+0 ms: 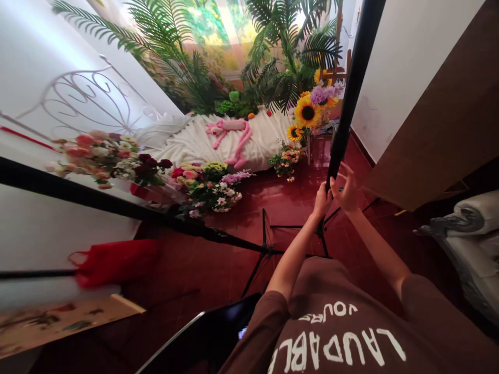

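We have a black tripod stand (pixel 352 98) on the red tile floor (pixel 288 202). Our left hand (pixel 322 200) wraps around it; our right hand (pixel 345 190), fingers loosely open, is just beside it. Beyond, a Pink Panther toy (pixel 234 125) lies on white cloth (pixel 268 140).

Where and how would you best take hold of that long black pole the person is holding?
Probably just above the left hand and right hand, wrapping round the black pole from the person's left, away from the wall: its shaft is slim and straight, and spread legs lie below.
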### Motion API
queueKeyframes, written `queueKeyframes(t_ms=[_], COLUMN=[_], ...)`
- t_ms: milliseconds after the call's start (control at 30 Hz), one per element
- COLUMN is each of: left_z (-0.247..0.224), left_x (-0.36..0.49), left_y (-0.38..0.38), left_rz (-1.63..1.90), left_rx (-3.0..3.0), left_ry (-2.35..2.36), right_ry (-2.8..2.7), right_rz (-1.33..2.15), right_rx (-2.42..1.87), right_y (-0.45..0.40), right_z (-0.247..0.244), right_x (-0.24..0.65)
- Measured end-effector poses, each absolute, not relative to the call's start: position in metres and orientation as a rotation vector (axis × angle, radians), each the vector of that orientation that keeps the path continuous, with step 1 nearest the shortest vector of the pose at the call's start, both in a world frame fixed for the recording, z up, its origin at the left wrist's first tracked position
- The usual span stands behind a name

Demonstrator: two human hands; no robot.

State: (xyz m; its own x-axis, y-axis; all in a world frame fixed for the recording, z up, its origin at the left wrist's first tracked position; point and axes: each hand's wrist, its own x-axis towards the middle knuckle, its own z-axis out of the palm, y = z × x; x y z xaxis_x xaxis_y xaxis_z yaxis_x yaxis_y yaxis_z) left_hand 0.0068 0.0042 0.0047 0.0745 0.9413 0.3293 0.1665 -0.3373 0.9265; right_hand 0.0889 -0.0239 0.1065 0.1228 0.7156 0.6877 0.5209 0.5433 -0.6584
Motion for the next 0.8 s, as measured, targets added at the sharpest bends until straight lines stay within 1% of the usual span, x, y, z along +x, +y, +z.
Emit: queueKeyframes(t_ms=[100,233,400,600,800], left_z=[0.004,0.007,0.012,0.018,0.016], left_x=[0.006,0.006,0.005,0.003,0.002], left_y=[0.004,0.004,0.002,0.000,0.000], left_rz=[1.333,1.326,1.328,1.302,1.287], left_rx=[1.606,1.587,1.583,1.560,1.564], left_ry=[1.122,1.140,1.137,1.112,1.111], right_ry=[-1.576,-1.634,-1.603,-1.567,-1.547], right_rz=[0.204,0.278,0.302,0.425,0.438], right_rx=[-1.229,-1.253,-1.250,-1.253,-1.246], right_y=[-0.043,-0.053,-0.050,-0.043,-0.034], right_z=[0.067,0.042,0.035,0.031,0.029], right_x=[0.101,0.110,0.118,0.133,0.135])
